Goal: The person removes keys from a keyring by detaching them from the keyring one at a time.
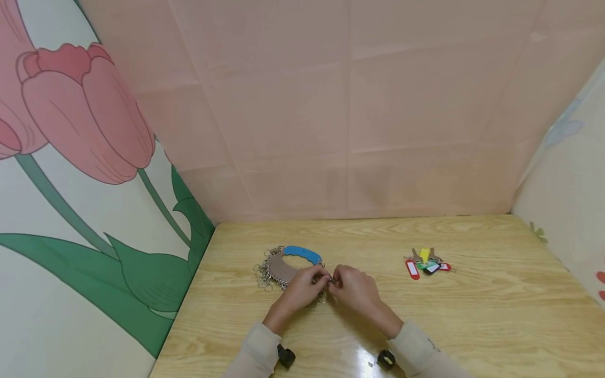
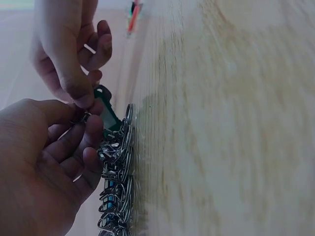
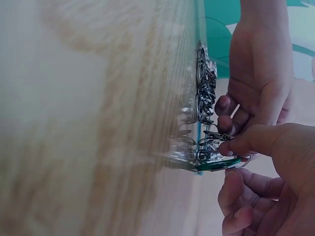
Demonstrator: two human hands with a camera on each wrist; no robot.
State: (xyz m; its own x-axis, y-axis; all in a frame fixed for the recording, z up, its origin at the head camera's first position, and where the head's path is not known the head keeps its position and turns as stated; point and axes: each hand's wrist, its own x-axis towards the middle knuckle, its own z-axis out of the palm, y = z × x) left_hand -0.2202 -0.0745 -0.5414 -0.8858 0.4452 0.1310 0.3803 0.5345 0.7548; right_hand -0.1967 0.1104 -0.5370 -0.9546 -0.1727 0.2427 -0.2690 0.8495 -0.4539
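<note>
A curved grey plate (image 1: 282,269) with a blue handle (image 1: 302,253) lies on the table, its rim lined with metal clips and rings (image 2: 115,182). Both hands meet over its right end. My left hand (image 1: 304,286) pinches a small metal clip (image 2: 84,117) between thumb and fingers. From the right, my right hand (image 1: 355,286) pinches the metal ring (image 3: 246,161) of a green key tag (image 3: 221,163). This tag (image 2: 109,115) hangs beside the rim rings. Fingers hide exactly how ring and clip touch.
To the right on the wooden table (image 1: 496,315) lies a small pile of key tags, among them a red tag (image 1: 412,270), a yellow tag (image 1: 424,255) and a black tag (image 1: 431,269), with keys (image 1: 417,256). Panels stand around the back and sides.
</note>
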